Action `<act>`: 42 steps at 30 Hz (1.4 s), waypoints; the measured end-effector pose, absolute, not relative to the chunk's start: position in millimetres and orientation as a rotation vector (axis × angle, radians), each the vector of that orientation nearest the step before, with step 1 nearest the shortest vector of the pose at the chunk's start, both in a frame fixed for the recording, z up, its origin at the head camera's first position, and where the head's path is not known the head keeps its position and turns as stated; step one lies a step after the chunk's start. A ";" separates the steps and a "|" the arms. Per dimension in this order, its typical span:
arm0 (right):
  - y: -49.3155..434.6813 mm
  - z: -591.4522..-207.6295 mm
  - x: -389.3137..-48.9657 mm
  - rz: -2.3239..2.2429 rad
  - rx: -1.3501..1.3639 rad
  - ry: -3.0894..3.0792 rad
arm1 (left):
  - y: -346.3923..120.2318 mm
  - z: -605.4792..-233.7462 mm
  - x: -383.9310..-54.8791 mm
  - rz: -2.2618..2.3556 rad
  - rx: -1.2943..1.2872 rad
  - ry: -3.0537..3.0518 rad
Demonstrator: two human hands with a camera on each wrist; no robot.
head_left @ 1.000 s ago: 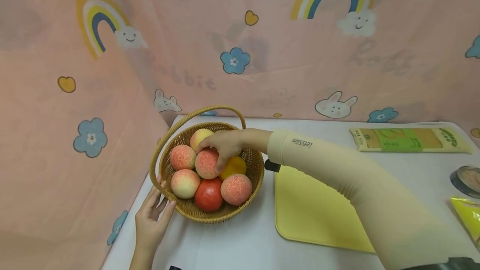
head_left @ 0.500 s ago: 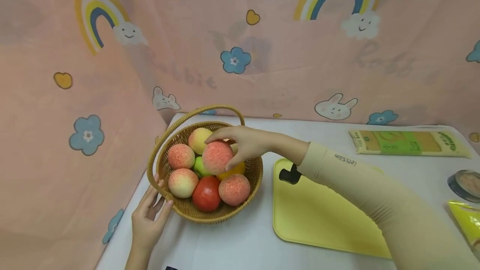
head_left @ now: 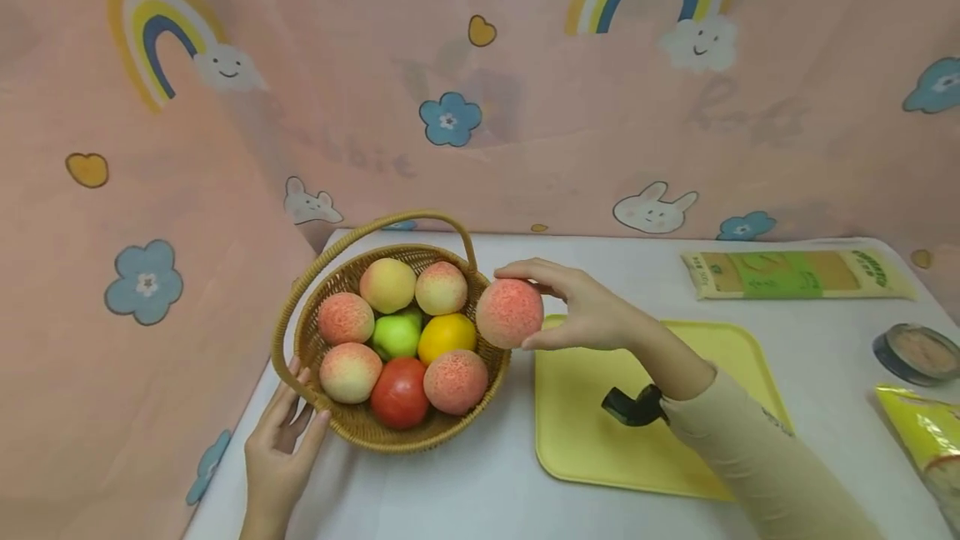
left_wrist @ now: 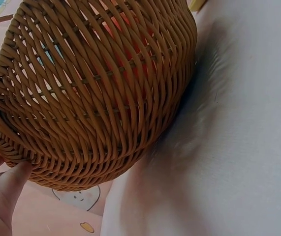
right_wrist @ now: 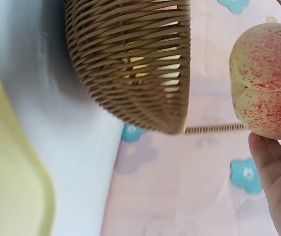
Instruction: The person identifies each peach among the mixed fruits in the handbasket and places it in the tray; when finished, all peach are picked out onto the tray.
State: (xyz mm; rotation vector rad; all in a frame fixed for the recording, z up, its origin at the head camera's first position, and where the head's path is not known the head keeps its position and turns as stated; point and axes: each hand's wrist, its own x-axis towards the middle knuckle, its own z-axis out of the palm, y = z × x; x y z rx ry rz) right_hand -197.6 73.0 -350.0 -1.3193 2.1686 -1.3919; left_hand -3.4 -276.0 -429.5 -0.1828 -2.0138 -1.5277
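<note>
My right hand [head_left: 581,307] holds a pink peach [head_left: 510,313] between thumb and fingers, above the right rim of a wicker basket [head_left: 420,442]. The peach's cleft side faces the right wrist view. My left hand [head_left: 277,444] grips the basket's left rim by the foot of the arched handle, its thumb [left_wrist: 15,182] against the weave. Inside sit several more peaches, including a yellowish one [head_left: 387,285], along with a green apple [head_left: 398,334], a yellow fruit [head_left: 447,338] and a round red fruit [head_left: 400,393].
Right of the basket lies a yellow tray-like board [head_left: 600,461], under my right forearm. Farther right are a long packet [head_left: 795,273] with a green label, a round tin [head_left: 917,354] and a shiny yellow bag [head_left: 926,432]. A patterned pink cloth [head_left: 540,148] hangs behind the white table.
My right hand has lifted the peach from the middle of the basket and carried it right to the rim, uncovering the green apple and yellow fruit. The left hand keeps its place.
</note>
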 end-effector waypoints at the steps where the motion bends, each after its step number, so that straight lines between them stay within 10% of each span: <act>1: 79.3 -354.7 -196.5 -1.412 -1.295 2.192 | -276.1 -428.7 -3.3 -1.522 -0.179 -2.015; 20: 136.3 -451.5 -192.2 -1.538 -0.677 2.368 | -279.0 -425.5 -0.6 -1.476 -0.083 -2.087; 42: 143.1 -476.4 -197.3 -1.436 -0.629 2.257 | -274.8 -428.4 -2.8 -1.515 -0.120 -2.042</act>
